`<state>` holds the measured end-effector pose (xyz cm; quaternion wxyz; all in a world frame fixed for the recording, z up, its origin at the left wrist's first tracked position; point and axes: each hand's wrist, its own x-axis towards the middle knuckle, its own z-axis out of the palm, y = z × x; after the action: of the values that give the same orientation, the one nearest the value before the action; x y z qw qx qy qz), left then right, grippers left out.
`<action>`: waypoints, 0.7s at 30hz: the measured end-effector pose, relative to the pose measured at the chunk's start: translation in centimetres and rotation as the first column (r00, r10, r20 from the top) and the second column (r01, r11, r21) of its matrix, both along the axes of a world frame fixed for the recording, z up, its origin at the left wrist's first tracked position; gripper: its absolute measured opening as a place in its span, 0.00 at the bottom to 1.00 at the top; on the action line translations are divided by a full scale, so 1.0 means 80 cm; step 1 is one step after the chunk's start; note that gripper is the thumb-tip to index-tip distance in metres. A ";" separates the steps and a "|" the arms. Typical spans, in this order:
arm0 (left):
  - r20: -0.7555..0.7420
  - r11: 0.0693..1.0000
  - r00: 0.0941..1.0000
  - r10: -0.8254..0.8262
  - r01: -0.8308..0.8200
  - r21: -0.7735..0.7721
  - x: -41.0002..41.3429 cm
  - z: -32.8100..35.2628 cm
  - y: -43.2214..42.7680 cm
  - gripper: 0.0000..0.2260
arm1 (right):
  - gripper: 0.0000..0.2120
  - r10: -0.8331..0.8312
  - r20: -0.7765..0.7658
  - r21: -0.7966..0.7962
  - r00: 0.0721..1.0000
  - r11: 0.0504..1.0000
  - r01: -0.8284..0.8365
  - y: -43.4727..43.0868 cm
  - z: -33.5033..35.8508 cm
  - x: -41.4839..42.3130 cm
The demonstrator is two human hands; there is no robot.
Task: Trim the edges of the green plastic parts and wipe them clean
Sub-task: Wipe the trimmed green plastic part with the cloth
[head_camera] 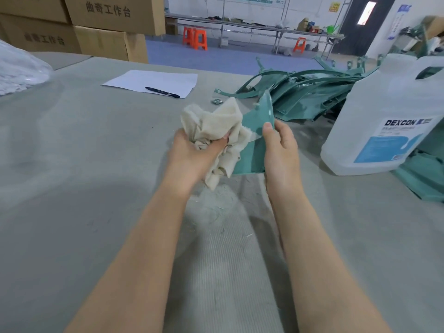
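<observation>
While right hand (280, 150) grips green part (252, 150), left hand (189, 152) clutches cloth (216, 126).

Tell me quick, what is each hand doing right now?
Left hand: grips the bunched cream cloth, pressed against the part.
Right hand: holds the green plastic part, thumb on its face.
</observation>
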<state>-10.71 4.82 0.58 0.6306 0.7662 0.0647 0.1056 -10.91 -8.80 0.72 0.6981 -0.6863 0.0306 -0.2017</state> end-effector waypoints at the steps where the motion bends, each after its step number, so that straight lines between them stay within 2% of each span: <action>1: -0.002 1.000 1.000 -0.007 0.007 -0.013 0.001 0.000 0.002 0.19 | 0.13 -0.022 0.030 -0.062 0.999 0.998 0.024 -0.001 -0.001 -0.002; 3: 0.046 0.999 0.999 0.016 -0.014 -0.041 -0.002 0.001 0.001 0.09 | 0.25 -0.026 0.110 -0.240 0.994 0.969 0.052 -0.001 -0.002 -0.004; 5: 0.101 0.999 0.994 0.043 -0.041 -0.024 -0.005 0.003 0.000 0.08 | 0.32 0.050 0.154 -0.431 0.987 0.902 0.021 0.002 -0.001 -0.009; 8: 0.185 0.989 0.981 0.059 -0.082 0.120 -0.009 0.006 -0.005 0.08 | 0.34 0.151 0.144 -0.566 0.978 0.823 -0.043 0.007 0.002 -0.013; 11: 0.298 0.970 0.954 0.016 -0.087 0.227 -0.016 0.009 -0.012 0.09 | 0.33 0.171 0.108 -0.598 0.979 0.798 -0.074 0.012 0.004 -0.016; 12: 0.322 0.975 0.947 -0.015 -0.058 0.215 -0.018 0.011 -0.014 0.10 | 0.30 0.152 0.106 -0.584 0.983 0.810 -0.062 0.013 0.006 -0.017; 14: 0.335 0.994 0.936 -0.110 0.098 0.052 -0.021 0.015 -0.017 0.15 | 0.19 0.063 0.142 -0.489 0.988 0.872 0.014 0.013 0.010 -0.015; 16: 0.306 0.931 0.927 -0.214 0.289 -0.223 -0.025 0.018 -0.022 0.21 | 0.06 -0.071 0.197 -0.352 0.978 0.926 0.138 0.010 0.013 -0.013; 19: 0.272 0.702 0.893 -0.359 0.450 -0.552 -0.026 0.021 -0.026 0.21 | 0.05 -0.270 0.229 -0.237 0.935 0.917 0.322 0.000 0.014 -0.008; 20: 0.266 0.641 0.881 -0.392 0.468 -0.608 -0.026 0.021 -0.028 0.20 | 0.05 -0.301 0.219 -0.230 0.928 0.908 0.349 -0.002 0.012 -0.006; 21: 0.252 0.618 0.881 -0.400 0.463 -0.636 -0.025 0.021 -0.029 0.17 | 0.07 -0.310 0.212 -0.235 0.927 0.905 0.356 -0.003 0.011 -0.005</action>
<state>-12.74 2.47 2.25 0.8745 0.4691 -0.1141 -0.0476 -11.29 -9.04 1.58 0.5536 -0.7396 0.0605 -0.3780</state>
